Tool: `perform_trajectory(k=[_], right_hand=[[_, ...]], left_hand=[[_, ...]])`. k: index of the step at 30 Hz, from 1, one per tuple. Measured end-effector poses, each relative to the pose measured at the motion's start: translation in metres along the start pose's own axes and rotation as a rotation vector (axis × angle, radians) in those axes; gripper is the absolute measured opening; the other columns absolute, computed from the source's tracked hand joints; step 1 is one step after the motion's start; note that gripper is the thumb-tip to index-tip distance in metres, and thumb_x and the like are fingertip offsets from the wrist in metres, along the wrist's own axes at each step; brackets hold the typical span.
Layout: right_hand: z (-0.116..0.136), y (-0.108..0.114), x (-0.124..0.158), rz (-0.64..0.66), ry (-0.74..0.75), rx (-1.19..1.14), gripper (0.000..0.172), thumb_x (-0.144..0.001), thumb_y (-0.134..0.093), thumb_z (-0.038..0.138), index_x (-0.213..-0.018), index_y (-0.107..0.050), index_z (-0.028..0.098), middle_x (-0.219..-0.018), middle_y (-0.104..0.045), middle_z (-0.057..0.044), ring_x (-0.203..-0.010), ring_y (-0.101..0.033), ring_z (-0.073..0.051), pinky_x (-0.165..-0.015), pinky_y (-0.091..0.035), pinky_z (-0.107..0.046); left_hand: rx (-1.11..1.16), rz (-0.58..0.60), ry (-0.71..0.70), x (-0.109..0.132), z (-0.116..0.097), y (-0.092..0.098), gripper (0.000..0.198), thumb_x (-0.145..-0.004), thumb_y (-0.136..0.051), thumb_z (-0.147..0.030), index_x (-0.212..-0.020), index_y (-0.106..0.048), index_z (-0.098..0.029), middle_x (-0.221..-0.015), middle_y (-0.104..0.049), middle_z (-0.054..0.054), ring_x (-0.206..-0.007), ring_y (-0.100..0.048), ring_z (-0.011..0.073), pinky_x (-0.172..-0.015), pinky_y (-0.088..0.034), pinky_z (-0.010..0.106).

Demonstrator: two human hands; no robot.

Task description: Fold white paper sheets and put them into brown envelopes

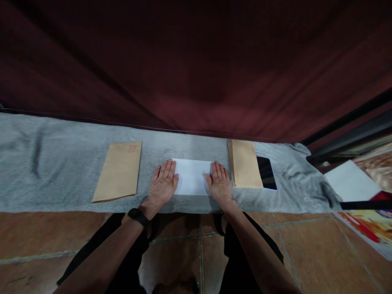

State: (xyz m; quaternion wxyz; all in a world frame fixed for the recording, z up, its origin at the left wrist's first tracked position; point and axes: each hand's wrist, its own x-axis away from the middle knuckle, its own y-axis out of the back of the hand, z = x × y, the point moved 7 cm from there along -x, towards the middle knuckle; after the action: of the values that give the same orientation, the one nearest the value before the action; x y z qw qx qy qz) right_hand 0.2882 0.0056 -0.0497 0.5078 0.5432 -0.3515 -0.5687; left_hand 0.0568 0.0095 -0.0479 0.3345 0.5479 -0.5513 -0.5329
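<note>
A white sheet of paper [192,176] lies flat on the grey cloth in front of me, its long side running left to right. My left hand [163,182] rests palm down over its left end, fingers stretched out and pointing away from me. Over the right end lies my right hand [219,182], also flat with the fingers extended. Both hands touch the paper, and their palms hide its two ends. A brown envelope [120,171] sits to the left of my left hand. Just right of my right hand is a stack of brown envelopes [246,164].
A dark-screened phone or tablet [266,173] lies partly under the envelope stack. Grey cloth [61,163] covers the narrow surface, with a dark red curtain [196,73] behind it. At the far right are a white board [352,180] and a colourful printed sheet [372,228].
</note>
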Motion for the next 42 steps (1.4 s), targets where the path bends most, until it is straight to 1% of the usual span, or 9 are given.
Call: perform_trajectory(k=[6,9,12,14,25,29,32,36,42], right_hand=[[0.003,0.011,0.004,-0.02,0.024,-0.013,0.061,-0.109,-0.038,0.04,-0.159,-0.038,0.005,-0.165,-0.039,-0.021,-0.152,-0.038,-0.034,-0.123,-0.031,-0.053],[0.025,0.014,0.009,0.019,0.143,-0.049,0.059,-0.11,-0.037,0.039,-0.162,-0.035,0.011,-0.169,-0.032,-0.015,-0.156,-0.032,-0.03,-0.127,-0.026,-0.051],[0.043,0.01,0.017,0.082,0.215,-0.077,0.058,-0.11,-0.038,0.04,-0.162,-0.035,0.016,-0.171,-0.03,-0.011,-0.157,-0.03,-0.027,-0.128,-0.025,-0.05],[0.046,0.006,0.019,0.11,0.215,-0.073,0.057,-0.109,-0.04,0.041,-0.162,-0.036,0.018,-0.17,-0.032,-0.01,-0.157,-0.031,-0.027,-0.127,-0.024,-0.05],[0.006,0.009,0.013,0.042,0.073,-0.014,0.062,-0.108,-0.044,0.043,-0.16,-0.038,0.009,-0.165,-0.04,-0.018,-0.151,-0.039,-0.031,-0.123,-0.031,-0.05],[0.0,0.018,0.009,0.047,-0.038,-0.028,0.057,-0.105,-0.045,0.037,-0.154,-0.046,0.006,-0.154,-0.054,-0.021,-0.135,-0.055,-0.034,-0.112,-0.043,-0.049],[-0.004,0.028,0.005,0.08,-0.126,-0.047,0.052,-0.104,-0.046,0.033,-0.147,-0.053,0.006,-0.133,-0.068,-0.022,-0.117,-0.065,-0.033,-0.101,-0.05,-0.045],[-0.007,0.033,0.002,0.155,-0.216,-0.044,0.044,-0.102,-0.053,0.034,-0.139,-0.058,0.011,-0.117,-0.072,-0.02,-0.101,-0.072,-0.031,-0.085,-0.055,-0.039],[-0.01,0.027,-0.001,0.202,-0.277,-0.012,0.037,-0.1,-0.059,0.037,-0.13,-0.06,0.014,-0.11,-0.076,-0.018,-0.097,-0.075,-0.03,-0.08,-0.056,-0.036]], left_hand=[[-0.011,-0.096,0.002,0.007,-0.003,0.016,0.063,-0.106,-0.029,-0.035,-0.161,-0.035,-0.006,-0.167,-0.034,0.019,-0.157,-0.03,0.0331,-0.128,-0.024,0.056],[0.011,-0.082,-0.156,0.013,-0.026,0.022,0.06,-0.107,-0.032,-0.035,-0.162,-0.035,-0.013,-0.169,-0.032,0.013,-0.159,-0.025,0.0302,-0.129,-0.023,0.054],[0.026,-0.005,-0.328,0.022,-0.048,0.016,0.055,-0.107,-0.034,-0.034,-0.161,-0.039,-0.021,-0.168,-0.036,0.007,-0.158,-0.028,0.0272,-0.13,-0.023,0.052],[0.018,0.027,-0.368,0.025,-0.054,0.011,0.053,-0.107,-0.036,-0.035,-0.159,-0.043,-0.024,-0.166,-0.039,0.006,-0.157,-0.031,0.0271,-0.129,-0.024,0.053],[0.014,0.06,-0.138,0.022,-0.015,0.009,0.063,-0.106,-0.031,-0.048,-0.16,-0.04,-0.017,-0.166,-0.038,0.014,-0.155,-0.035,0.0294,-0.128,-0.026,0.053],[0.0,0.045,-0.051,0.019,-0.004,0.011,0.064,-0.106,-0.026,-0.045,-0.16,-0.039,-0.011,-0.165,-0.04,0.017,-0.155,-0.035,0.0301,-0.128,-0.023,0.054],[-0.004,0.046,-0.002,0.014,-0.004,0.013,0.065,-0.106,-0.026,-0.045,-0.158,-0.041,-0.008,-0.165,-0.039,0.019,-0.156,-0.034,0.0322,-0.128,-0.022,0.054],[-0.011,0.042,-0.015,0.008,-0.014,0.011,0.066,-0.106,-0.032,-0.049,-0.159,-0.041,-0.012,-0.169,-0.031,0.017,-0.158,-0.027,0.0345,-0.129,-0.02,0.056],[-0.04,0.094,-0.043,0.008,-0.021,0.002,0.064,-0.106,-0.032,-0.052,-0.16,-0.04,-0.018,-0.169,-0.033,0.013,-0.158,-0.026,0.0359,-0.127,-0.022,0.06]])
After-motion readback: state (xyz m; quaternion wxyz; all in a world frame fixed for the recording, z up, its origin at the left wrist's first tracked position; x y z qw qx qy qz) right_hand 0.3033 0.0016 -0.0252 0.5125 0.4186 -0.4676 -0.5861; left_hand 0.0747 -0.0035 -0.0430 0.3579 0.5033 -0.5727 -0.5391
